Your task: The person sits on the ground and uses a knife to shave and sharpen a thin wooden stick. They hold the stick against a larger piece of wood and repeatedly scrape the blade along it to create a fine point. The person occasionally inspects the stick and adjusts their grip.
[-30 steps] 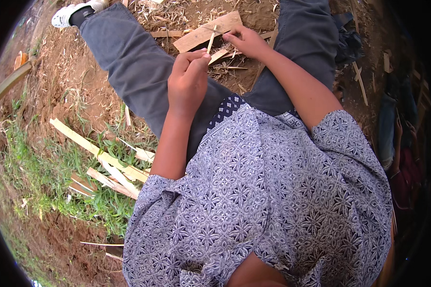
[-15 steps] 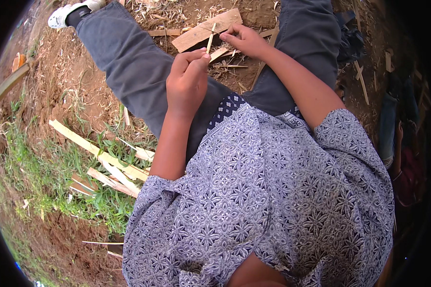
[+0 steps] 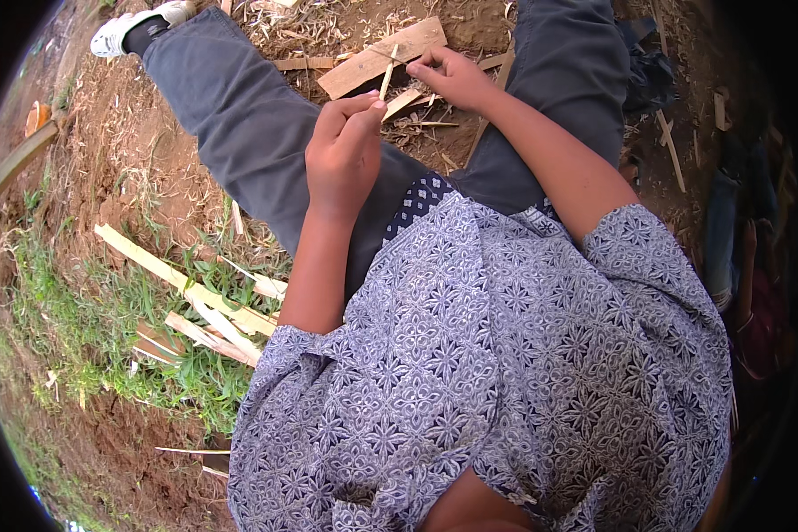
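Closed in a pinch, my left hand (image 3: 342,146) grips the lower end of a slim, pale wooden stick (image 3: 389,71) that points up and away from me. My right hand (image 3: 452,78) is closed too, just to the right of the stick's upper part. From its fingertips a thin dark strip (image 3: 380,53) reaches left and crosses the stick near the top. Whether that strip is a blade or a sliver of wood I cannot make out. Beyond both hands a flat wooden board (image 3: 346,80) lies on the ground, tilted up to the right.
My outstretched legs in dark trousers flank the work. Wood shavings litter the brown soil. Long pale wooden strips (image 3: 142,254) lie on grass at the left. A dark plastic bag (image 3: 649,75) rests beyond my right leg. Another person (image 3: 758,328) is at the far right edge.
My left hand has shifted very slightly left and down along with the pale stick. The right hand and the dark strip stay almost where they were.
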Action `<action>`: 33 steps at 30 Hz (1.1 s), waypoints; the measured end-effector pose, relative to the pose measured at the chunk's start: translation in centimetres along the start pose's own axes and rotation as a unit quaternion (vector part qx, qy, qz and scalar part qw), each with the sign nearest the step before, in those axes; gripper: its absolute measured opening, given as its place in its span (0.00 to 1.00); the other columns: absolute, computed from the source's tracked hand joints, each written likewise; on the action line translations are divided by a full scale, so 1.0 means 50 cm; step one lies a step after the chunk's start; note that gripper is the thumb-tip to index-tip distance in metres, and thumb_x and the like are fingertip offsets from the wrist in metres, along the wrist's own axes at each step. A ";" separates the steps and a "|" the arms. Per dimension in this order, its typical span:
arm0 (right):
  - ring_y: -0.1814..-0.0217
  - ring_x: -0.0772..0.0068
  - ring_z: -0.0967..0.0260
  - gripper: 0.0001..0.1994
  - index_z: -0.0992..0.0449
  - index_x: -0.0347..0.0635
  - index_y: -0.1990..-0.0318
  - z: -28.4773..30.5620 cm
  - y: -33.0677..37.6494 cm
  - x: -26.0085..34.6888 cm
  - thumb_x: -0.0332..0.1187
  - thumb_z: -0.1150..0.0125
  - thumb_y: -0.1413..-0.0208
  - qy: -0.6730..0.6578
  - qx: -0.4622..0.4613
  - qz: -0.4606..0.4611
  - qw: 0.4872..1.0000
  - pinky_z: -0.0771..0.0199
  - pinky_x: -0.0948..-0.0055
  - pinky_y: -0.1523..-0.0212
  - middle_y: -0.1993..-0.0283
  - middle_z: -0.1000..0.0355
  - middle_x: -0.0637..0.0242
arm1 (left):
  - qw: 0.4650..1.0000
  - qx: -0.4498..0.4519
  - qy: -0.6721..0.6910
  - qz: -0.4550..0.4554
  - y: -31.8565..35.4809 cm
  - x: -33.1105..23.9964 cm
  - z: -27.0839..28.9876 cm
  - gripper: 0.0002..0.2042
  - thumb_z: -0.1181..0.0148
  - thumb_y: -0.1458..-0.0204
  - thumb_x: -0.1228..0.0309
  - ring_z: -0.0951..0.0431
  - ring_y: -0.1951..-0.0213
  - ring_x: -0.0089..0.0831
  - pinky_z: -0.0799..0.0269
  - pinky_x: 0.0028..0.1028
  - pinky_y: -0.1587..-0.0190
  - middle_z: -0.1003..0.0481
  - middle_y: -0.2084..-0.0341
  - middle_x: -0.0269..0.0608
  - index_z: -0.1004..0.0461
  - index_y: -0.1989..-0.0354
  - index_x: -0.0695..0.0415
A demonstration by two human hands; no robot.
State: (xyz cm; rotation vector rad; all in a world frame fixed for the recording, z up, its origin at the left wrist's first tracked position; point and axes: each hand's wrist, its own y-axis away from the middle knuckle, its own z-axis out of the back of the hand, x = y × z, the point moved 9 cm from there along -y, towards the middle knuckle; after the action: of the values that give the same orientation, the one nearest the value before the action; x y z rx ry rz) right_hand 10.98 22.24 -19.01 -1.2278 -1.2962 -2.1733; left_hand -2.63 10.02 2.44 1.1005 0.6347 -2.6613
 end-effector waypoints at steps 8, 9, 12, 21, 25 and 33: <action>0.58 0.63 0.20 0.24 0.19 0.43 0.51 0.035 -0.040 -0.086 0.56 0.34 0.37 0.097 -0.071 -0.070 0.990 0.22 0.61 0.55 0.59 0.18 0.57 | 1.000 0.007 0.006 0.006 -0.004 -0.008 -0.004 0.08 0.33 0.45 0.85 0.13 0.60 0.38 0.18 0.31 0.60 0.17 0.64 0.46 0.19 0.59 0.58; 0.58 0.63 0.20 0.24 0.19 0.43 0.51 0.035 -0.042 -0.085 0.56 0.34 0.37 0.081 -0.088 -0.061 0.991 0.22 0.62 0.55 0.59 0.18 0.57 | 1.000 0.006 0.002 0.004 -0.003 -0.007 -0.002 0.08 0.33 0.45 0.84 0.13 0.60 0.38 0.18 0.31 0.60 0.17 0.64 0.45 0.19 0.59 0.58; 0.61 0.66 0.21 0.25 0.19 0.42 0.50 0.017 -0.034 -0.049 0.56 0.34 0.36 0.001 -0.050 -0.058 0.997 0.22 0.63 0.58 0.63 0.19 0.58 | 1.000 0.004 -0.004 0.005 0.000 -0.002 0.000 0.08 0.33 0.45 0.84 0.13 0.60 0.38 0.18 0.31 0.60 0.18 0.64 0.45 0.19 0.59 0.58; 0.66 0.72 0.22 0.24 0.19 0.44 0.51 0.024 -0.042 -0.082 0.56 0.33 0.37 0.086 -0.065 -0.053 0.993 0.24 0.66 0.64 0.68 0.21 0.61 | 1.000 0.012 0.008 -0.001 -0.007 -0.008 -0.006 0.08 0.33 0.44 0.85 0.13 0.59 0.38 0.18 0.30 0.60 0.18 0.64 0.45 0.19 0.59 0.58; 0.72 0.73 0.26 0.25 0.19 0.44 0.51 0.015 -0.026 -0.052 0.58 0.34 0.37 -0.001 -0.042 -0.123 0.992 0.24 0.67 0.66 0.73 0.23 0.67 | 1.000 0.002 -0.005 0.000 -0.001 -0.003 0.000 0.09 0.33 0.45 0.85 0.13 0.58 0.38 0.18 0.31 0.60 0.18 0.65 0.45 0.19 0.60 0.59; 0.70 0.76 0.28 0.21 0.20 0.43 0.54 -0.005 -0.030 -0.018 0.54 0.32 0.36 -0.032 0.021 0.024 0.999 0.27 0.70 0.65 0.72 0.24 0.69 | 1.000 -0.001 -0.010 0.007 -0.007 -0.004 0.002 0.08 0.32 0.46 0.84 0.13 0.61 0.38 0.18 0.31 0.59 0.17 0.65 0.44 0.20 0.61 0.58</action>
State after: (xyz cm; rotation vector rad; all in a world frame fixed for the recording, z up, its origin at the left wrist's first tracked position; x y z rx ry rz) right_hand 10.43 22.69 -20.62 -1.3087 -1.3172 -2.0780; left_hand -2.67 10.27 2.74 1.0718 0.6229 -2.6555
